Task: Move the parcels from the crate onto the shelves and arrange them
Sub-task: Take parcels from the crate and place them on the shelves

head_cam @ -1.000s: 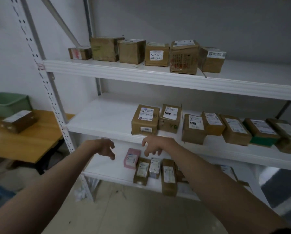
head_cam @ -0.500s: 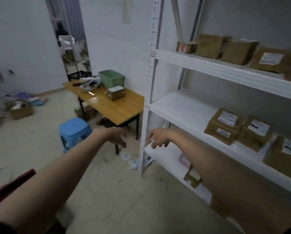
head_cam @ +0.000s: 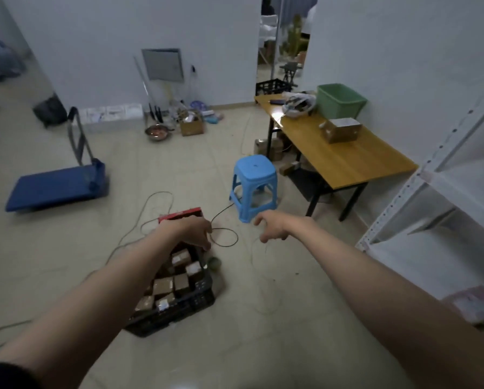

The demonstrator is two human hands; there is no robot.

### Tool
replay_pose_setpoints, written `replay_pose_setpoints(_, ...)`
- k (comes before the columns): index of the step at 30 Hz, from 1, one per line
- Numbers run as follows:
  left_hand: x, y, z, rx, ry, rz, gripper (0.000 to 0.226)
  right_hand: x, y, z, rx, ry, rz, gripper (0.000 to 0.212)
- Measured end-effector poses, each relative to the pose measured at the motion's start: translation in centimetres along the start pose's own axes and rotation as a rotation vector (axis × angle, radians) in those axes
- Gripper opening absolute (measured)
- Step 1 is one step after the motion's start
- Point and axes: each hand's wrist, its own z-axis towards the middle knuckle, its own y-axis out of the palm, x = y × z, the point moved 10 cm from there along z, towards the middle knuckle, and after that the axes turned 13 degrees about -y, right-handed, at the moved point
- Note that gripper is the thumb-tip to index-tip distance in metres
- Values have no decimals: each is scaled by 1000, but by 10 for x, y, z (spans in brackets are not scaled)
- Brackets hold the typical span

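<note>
A blue platform trolley (head_cam: 58,186) lies on the floor at far left, a pan (head_cam: 156,132) and a small carton (head_cam: 191,126) by the back wall beyond it. Where the white shelves (head_cam: 431,209) filled the view a second ago, and still took up its right half a half-second ago, they now show only at the right edge, and the black crate (head_cam: 198,300) has come into sight on the floor at lower centre, packed with brown parcels (head_cam: 180,276) bearing white labels. The left hand (head_cam: 191,231) is now over the crate's far end, fingers loosely bent, holding nothing; a red box (head_cam: 179,215) sits just behind it. The right hand (head_cam: 271,227), also empty with fingers relaxed and slightly curled, hangs apart from the crate, in front of a blue stool (head_cam: 253,186). To the right, a wooden table (head_cam: 347,161) carries a green bin (head_cam: 340,101) and a cardboard box (head_cam: 342,130)
</note>
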Motion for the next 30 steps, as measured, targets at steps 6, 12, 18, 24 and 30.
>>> replay_pose_setpoints(6,-115,56,15,-110,-110,-130,50,-85,51,83,-116,-125,-58,59)
replay_pose_setpoints(12,-193,102,39,-196,-199,-191,48,-139,95,153,-259,-213,-90,56)
replay_pose_setpoints(18,-249,124,79,-283,-325,-298,55,-156,115,238,-370,-286,-65,49)
replay_pose_setpoints(24,-294,120,139,-308,-413,-354,49,-158,109,335,-387,-295,66,45)
replay_pose_setpoints(30,-329,128,171,-345,-502,-473,42,-171,125,412,-433,-314,99,42)
